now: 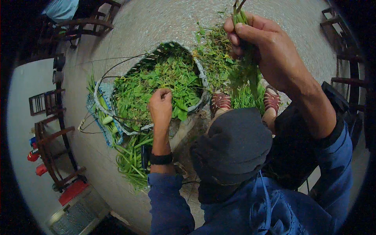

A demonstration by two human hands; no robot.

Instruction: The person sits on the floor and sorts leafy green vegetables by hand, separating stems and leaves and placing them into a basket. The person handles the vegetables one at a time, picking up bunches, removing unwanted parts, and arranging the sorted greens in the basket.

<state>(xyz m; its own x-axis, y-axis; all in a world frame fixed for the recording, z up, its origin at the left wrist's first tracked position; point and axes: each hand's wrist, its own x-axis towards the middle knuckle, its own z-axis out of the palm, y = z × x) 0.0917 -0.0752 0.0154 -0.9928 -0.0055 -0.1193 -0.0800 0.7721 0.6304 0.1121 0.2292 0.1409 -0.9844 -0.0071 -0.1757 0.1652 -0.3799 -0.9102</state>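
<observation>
Above a woven basket [202, 70] of leafy green plants [138, 85], my left hand [160, 101] has its fingers curled closed; nothing shows between them. My right hand [255, 32], raised at the upper right, grips a bunch of green stems [239, 17] between thumb and fingers. Leaves hang below that hand, partly hidden by it and blurred. Loose greens with roots [217, 55] lie on the floor right of the basket. A pile of thin green shoots [245, 97] sits between two feet in reddish-brown woven shoes [221, 100].
Left of the basket is a blue woven bag [98, 117] with greens and a pale vegetable. Long green stalks [132, 164] lie on the speckled floor near my left forearm. Wooden chairs [51, 141] stand at the left, more at the upper left and right. Dark cloth covers the lap area.
</observation>
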